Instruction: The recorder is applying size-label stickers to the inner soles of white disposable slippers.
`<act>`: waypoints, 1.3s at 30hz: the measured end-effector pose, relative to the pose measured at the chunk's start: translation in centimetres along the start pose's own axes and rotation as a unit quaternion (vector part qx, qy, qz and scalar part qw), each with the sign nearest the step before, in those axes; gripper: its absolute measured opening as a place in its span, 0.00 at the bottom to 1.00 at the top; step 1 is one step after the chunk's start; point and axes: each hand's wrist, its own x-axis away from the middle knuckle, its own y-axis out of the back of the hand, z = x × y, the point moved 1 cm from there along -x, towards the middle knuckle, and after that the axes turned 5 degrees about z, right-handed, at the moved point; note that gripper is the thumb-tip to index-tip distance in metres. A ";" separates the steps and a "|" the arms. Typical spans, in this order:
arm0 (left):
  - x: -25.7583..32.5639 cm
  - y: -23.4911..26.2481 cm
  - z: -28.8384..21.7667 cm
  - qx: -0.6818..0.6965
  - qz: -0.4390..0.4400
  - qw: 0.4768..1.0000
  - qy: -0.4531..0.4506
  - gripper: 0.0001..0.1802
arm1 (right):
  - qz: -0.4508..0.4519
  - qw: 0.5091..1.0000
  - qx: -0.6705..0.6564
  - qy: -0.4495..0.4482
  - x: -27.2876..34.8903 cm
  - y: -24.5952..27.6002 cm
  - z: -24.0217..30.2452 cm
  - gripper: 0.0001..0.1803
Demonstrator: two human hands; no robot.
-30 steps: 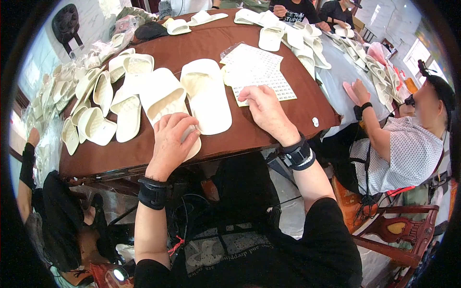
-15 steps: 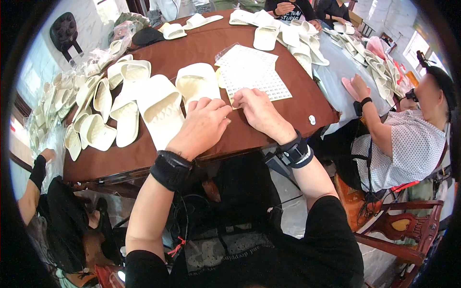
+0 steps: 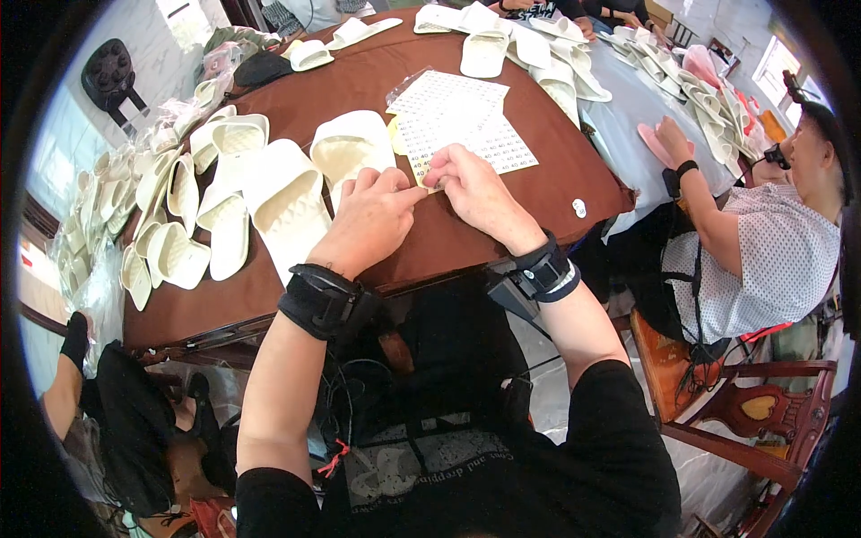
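White label sheets (image 3: 448, 108) lie just beyond the right hand (image 3: 475, 193), whose thumb and fingers are drawn together over their near corner. The left hand (image 3: 372, 217), fingers loosely bent, has its tips beside the right's at that corner; whether either grips anything is too small to tell. Cream slippers (image 3: 278, 179) lie to its left and just beyond.

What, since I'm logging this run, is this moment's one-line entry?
left hand: by label sheets, near corner | right hand: curled at same corner, grip unclear | nearby: cream slippers
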 end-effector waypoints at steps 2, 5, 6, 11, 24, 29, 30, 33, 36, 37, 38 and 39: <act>0.1 -0.2 0.0 0.003 -0.005 1.000 -0.002 0.17 | -0.021 1.000 -0.010 -0.002 0.1 0.0 -0.1 0.12; 0.3 -0.2 0.0 0.005 -0.011 1.000 -0.001 0.16 | -0.030 0.998 -0.045 -0.009 0.1 -0.1 -0.2 0.11; 0.3 -0.2 0.0 0.006 -0.011 1.000 0.000 0.16 | -0.030 0.998 -0.045 -0.009 0.1 -0.1 -0.2 0.11; 0.3 -0.2 0.0 0.001 -0.002 1.000 0.003 0.15 | -0.027 0.997 0.029 0.069 -0.2 -0.5 -0.5 0.10; 0.3 -0.1 0.1 0.017 -0.012 1.000 -0.002 0.14 | -0.067 0.986 0.120 0.094 0.4 -0.6 -0.3 0.09; 0.5 -0.1 0.5 0.046 -0.017 0.999 -0.011 0.15 | -0.070 0.984 0.128 0.098 0.6 -0.6 -0.2 0.08; 0.6 0.0 0.5 0.054 -0.021 0.998 -0.012 0.16 | -0.070 0.985 0.127 0.098 0.6 -0.6 -0.2 0.08; 0.4 0.0 0.3 0.045 -0.004 0.999 0.014 0.20 | -0.063 0.986 0.124 0.097 0.5 -0.6 -0.2 0.09; 0.2 0.0 0.0 0.010 -0.020 1.000 -0.009 0.22 | -0.081 0.984 0.117 0.104 0.4 -0.5 -0.2 0.09; 0.2 0.1 -0.1 0.010 -0.020 1.000 -0.009 0.22 | -0.082 0.987 0.101 0.092 0.4 -0.5 -0.4 0.10; 0.2 0.2 -0.2 0.012 -0.005 1.000 -0.003 0.22 | -0.083 0.990 0.085 0.080 0.4 -0.5 -0.4 0.11; 0.1 0.3 -0.3 0.014 0.010 1.000 0.004 0.21 | -0.083 0.990 0.085 0.081 0.4 -0.5 -0.4 0.11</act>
